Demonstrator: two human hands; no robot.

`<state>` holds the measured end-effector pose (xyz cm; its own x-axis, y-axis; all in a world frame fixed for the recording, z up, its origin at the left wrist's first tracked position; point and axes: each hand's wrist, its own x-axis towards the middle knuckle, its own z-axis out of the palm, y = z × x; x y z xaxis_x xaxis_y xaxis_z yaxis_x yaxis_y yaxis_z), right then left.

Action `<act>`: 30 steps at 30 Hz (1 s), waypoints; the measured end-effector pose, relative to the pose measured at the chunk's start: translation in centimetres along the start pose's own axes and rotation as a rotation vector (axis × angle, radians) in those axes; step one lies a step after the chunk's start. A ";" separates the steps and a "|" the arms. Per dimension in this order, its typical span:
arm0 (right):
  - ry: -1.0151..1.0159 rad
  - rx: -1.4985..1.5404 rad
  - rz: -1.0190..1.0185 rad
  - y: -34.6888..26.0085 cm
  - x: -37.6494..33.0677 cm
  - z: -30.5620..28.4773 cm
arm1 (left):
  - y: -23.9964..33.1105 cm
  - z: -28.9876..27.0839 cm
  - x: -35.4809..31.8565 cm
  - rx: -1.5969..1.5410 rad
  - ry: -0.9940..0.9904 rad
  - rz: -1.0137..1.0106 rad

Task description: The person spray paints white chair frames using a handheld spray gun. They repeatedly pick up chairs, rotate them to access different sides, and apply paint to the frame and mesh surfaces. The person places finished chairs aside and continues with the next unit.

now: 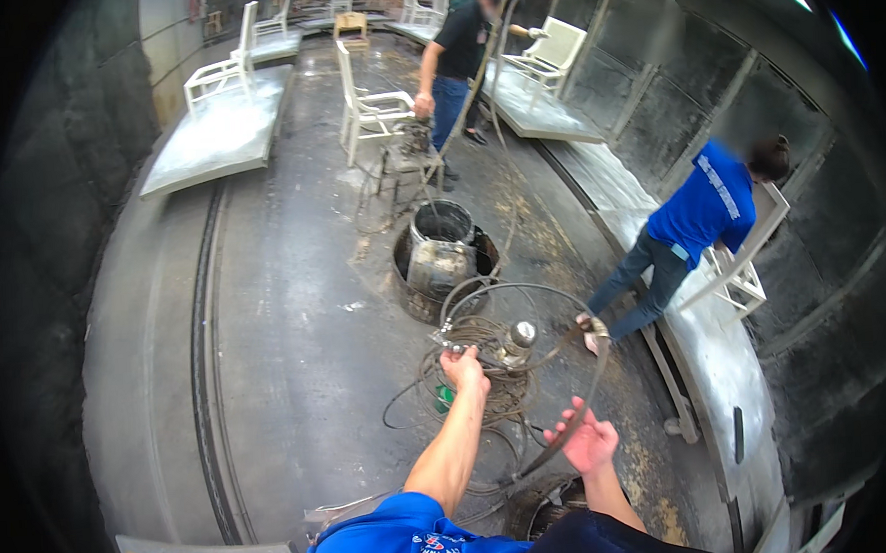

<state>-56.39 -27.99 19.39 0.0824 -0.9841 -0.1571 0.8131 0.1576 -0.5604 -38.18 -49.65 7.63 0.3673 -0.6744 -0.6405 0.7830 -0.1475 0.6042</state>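
My left hand (466, 370) is closed around a small metal spray gun (444, 337), held out over a pile of coiled hose (484, 359). From the gun a dark hose (598, 369) arcs up and to the right, then bends down past my right hand (589, 442). That hand is open, palm turned up and fingers spread, with the hose running along its fingers. Whether the fingers touch the hose is hard to tell. Amid the coils stands a metal cup-shaped pot (521, 336), beside a green piece (445, 398).
Ahead stands a paint-stained bucket (442, 262) in a larger drum. White chairs (361, 107) stand on the floor and on flat carts (215, 148) along floor rails (207, 386). A person in blue (702, 206) bends over a chair at right; another in black (458, 53) stands farther off.
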 end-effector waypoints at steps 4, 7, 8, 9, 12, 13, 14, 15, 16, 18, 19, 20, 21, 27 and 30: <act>-0.655 0.038 0.041 -2.5 -2.2 8.4 | 10.3 -2.2 -10.0 -0.133 -0.226 0.081; -0.942 -0.291 -0.205 -1.8 1.0 15.3 | 16.8 -4.6 -17.2 -0.213 -0.374 0.282; -0.871 -0.618 -0.282 -1.4 2.3 17.7 | 18.5 -5.3 -19.0 -0.269 -0.485 0.398; -0.811 -0.988 -0.526 -0.1 3.9 20.1 | 20.3 -6.1 -20.1 -0.212 -0.446 0.487; -0.744 -1.589 -0.944 5.5 6.7 26.9 | 24.9 -10.0 -22.6 -0.101 -0.456 0.806; -0.892 -1.430 -0.927 7.3 7.4 28.9 | 26.2 -11.6 -23.4 -0.077 -0.472 0.881; -1.032 -1.328 -0.841 9.1 7.8 30.8 | 27.6 -13.3 -24.0 -0.057 -0.486 0.952; -1.177 -1.248 -0.664 10.7 7.6 32.3 | 29.2 -15.3 -24.5 0.067 -0.455 1.007; -1.242 -1.185 -0.631 12.7 7.2 33.7 | 31.1 -17.7 -25.0 0.184 -0.412 1.064; -1.402 -1.042 -0.519 17.0 5.1 36.0 | 33.7 -22.3 -26.4 0.344 -0.323 1.168; -1.405 -1.057 -0.458 18.6 3.8 36.9 | 34.4 -24.1 -27.1 0.360 -0.271 1.190; -1.450 -1.041 -0.520 20.2 2.8 38.0 | 35.0 -25.9 -27.8 0.357 -0.223 1.217; -1.478 -1.015 -0.550 21.1 1.7 38.0 | 34.4 -27.9 -29.4 0.511 -0.153 1.226; -1.683 -0.743 -0.380 29.1 -6.4 44.4 | 36.9 -36.9 -35.3 0.485 -0.099 1.368; -1.790 -0.682 -0.296 31.8 -10.0 46.6 | 37.5 -41.0 -38.4 0.446 -0.006 1.238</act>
<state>-4.53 -16.97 41.00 0.7663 0.1588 0.6226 0.6199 -0.4373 -0.6515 -2.38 0.36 35.47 0.7145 -0.5377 0.4477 -0.3003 0.3422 0.8903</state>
